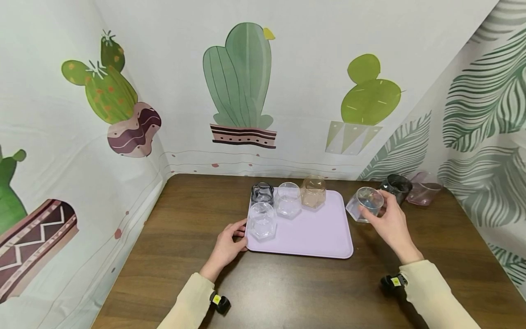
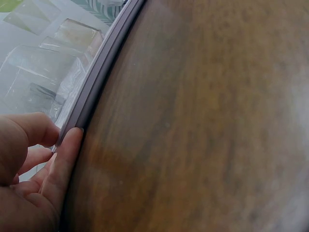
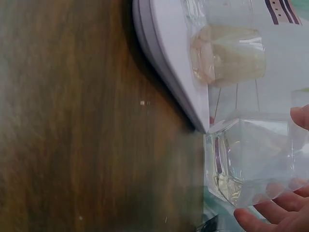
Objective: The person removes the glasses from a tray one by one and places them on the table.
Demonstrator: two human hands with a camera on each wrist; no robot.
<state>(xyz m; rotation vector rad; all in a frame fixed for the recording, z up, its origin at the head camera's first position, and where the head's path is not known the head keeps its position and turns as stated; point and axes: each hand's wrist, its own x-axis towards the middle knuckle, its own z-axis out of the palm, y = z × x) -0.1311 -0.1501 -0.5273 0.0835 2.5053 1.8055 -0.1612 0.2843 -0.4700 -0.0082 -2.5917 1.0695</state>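
Note:
A lilac tray lies on the brown wooden table. On it stand a dark grey glass, two clear glasses and an amber glass, all upside down. My left hand grips the tray's left edge, thumb above and fingers below. My right hand holds a clear faceted glass tilted just right of the tray; in the right wrist view that glass is beside the tray's corner, with the amber glass beyond.
A dark glass and a pink glass stand at the table's back right. Cactus and leaf printed curtains close in the table at left, back and right. Bare wood stretches in front of the tray.

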